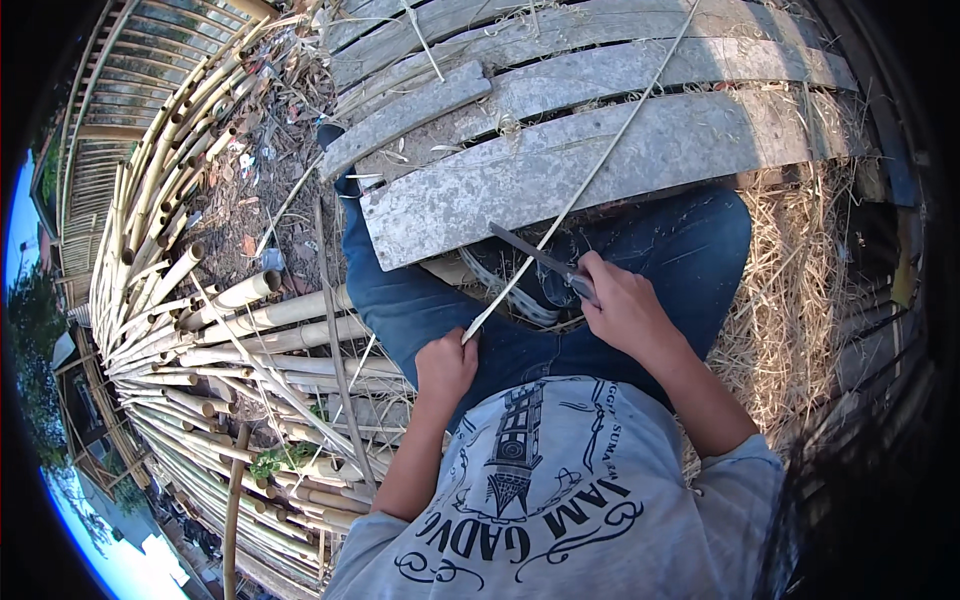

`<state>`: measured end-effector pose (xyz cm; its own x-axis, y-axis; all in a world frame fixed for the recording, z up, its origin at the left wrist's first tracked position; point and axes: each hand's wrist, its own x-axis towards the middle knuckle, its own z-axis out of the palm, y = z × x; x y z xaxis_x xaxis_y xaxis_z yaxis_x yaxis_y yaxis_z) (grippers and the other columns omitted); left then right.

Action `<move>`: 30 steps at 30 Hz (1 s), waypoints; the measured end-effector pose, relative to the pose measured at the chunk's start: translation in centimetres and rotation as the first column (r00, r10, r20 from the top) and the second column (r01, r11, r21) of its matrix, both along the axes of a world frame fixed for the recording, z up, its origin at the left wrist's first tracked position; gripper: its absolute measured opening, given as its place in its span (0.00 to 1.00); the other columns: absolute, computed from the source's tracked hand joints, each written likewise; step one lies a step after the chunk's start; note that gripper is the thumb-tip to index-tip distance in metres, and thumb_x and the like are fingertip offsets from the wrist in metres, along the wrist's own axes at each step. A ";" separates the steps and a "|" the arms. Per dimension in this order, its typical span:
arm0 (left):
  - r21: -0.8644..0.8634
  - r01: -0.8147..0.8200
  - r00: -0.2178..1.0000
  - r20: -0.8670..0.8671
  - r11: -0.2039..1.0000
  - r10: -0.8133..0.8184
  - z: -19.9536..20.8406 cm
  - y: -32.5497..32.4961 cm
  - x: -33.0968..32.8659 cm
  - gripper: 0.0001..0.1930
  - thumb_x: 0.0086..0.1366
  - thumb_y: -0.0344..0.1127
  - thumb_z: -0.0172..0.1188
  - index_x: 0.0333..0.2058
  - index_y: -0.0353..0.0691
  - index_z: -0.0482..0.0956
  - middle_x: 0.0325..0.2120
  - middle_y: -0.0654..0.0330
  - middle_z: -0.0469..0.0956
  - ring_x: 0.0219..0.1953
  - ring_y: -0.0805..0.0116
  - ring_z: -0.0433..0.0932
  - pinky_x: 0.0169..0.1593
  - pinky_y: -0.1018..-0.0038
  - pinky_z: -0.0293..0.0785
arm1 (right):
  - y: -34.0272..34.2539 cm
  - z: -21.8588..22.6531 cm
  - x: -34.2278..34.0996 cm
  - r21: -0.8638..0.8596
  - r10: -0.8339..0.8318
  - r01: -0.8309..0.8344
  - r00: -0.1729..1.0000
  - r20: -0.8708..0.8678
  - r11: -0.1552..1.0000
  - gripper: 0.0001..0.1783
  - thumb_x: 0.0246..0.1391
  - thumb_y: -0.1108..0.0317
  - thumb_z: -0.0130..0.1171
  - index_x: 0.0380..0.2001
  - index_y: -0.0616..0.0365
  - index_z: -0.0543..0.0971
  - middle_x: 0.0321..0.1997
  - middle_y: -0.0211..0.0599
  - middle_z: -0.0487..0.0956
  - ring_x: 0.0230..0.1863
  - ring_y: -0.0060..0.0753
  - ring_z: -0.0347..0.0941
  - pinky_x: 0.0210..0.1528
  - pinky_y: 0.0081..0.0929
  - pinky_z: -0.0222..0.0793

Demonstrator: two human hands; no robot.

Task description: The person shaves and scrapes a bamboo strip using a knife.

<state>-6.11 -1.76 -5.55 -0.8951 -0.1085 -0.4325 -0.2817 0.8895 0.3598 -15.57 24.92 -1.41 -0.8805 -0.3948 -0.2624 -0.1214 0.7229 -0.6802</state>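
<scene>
My left hand [447,367] is closed around the near end of a long, thin bamboo strip [607,157]. From there the strip slants up and right across the grey wooden planks. In my right hand [622,305] is a knife [540,254], gripped by its handle. Its dark, narrow blade points up and left and crosses the strip a little beyond my left hand. Both hands are over my lap, between my blue-trousered legs. The knife's edge is too fine to tell whether it is cutting into the strip.
A weathered plank platform [470,205] stands in front of me, with a loose board [405,120] and shavings on it. Many cut bamboo poles [250,290] are stacked at the left. Pale shavings [780,300] heap up at the right. A bamboo fence [150,70] rises far left.
</scene>
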 end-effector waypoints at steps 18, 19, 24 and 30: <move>0.265 -0.068 0.996 0.078 0.962 0.049 3.8 3.1 2.6 0.12 0.69 0.37 0.52 0.31 0.32 0.74 0.22 0.36 0.75 0.30 0.33 0.75 0.32 0.48 0.69 | 1.7 -1.3 1.4 0.452 0.303 -0.155 0.912 -0.276 0.878 0.06 0.49 0.72 0.56 0.33 0.56 0.72 0.22 0.42 0.79 0.24 0.43 0.81 0.23 0.37 0.76; 0.290 -0.075 0.995 0.084 0.954 0.053 3.8 3.2 2.8 0.12 0.69 0.37 0.52 0.32 0.32 0.75 0.22 0.35 0.75 0.31 0.33 0.75 0.32 0.48 0.69 | 1.9 -0.9 1.2 0.457 0.308 -0.162 0.914 -0.264 0.874 0.08 0.48 0.73 0.56 0.33 0.57 0.71 0.23 0.43 0.79 0.25 0.44 0.81 0.23 0.39 0.76; 0.213 -0.037 0.997 0.070 0.976 0.022 4.3 1.8 5.4 0.14 0.68 0.39 0.53 0.30 0.33 0.75 0.21 0.37 0.76 0.28 0.34 0.77 0.34 0.47 0.73 | 8.9 -0.3 -4.5 0.532 -0.038 0.253 0.923 -0.382 0.808 0.14 0.51 0.71 0.62 0.39 0.56 0.69 0.26 0.47 0.79 0.30 0.54 0.80 0.32 0.47 0.75; 0.227 -0.051 0.993 0.113 0.972 0.026 4.8 2.4 4.2 0.14 0.68 0.39 0.54 0.30 0.33 0.75 0.21 0.37 0.76 0.28 0.34 0.77 0.34 0.47 0.73 | 6.8 1.1 -4.5 0.499 0.018 0.139 0.955 -0.296 0.856 0.16 0.53 0.62 0.63 0.38 0.58 0.69 0.26 0.48 0.80 0.29 0.55 0.80 0.31 0.46 0.76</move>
<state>-1.91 0.65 -0.78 -0.8386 -0.0287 -0.5440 -0.3628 0.7744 0.5184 -20.06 31.74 -0.35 -0.9644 -0.2175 -0.1501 -0.1938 0.9683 -0.1577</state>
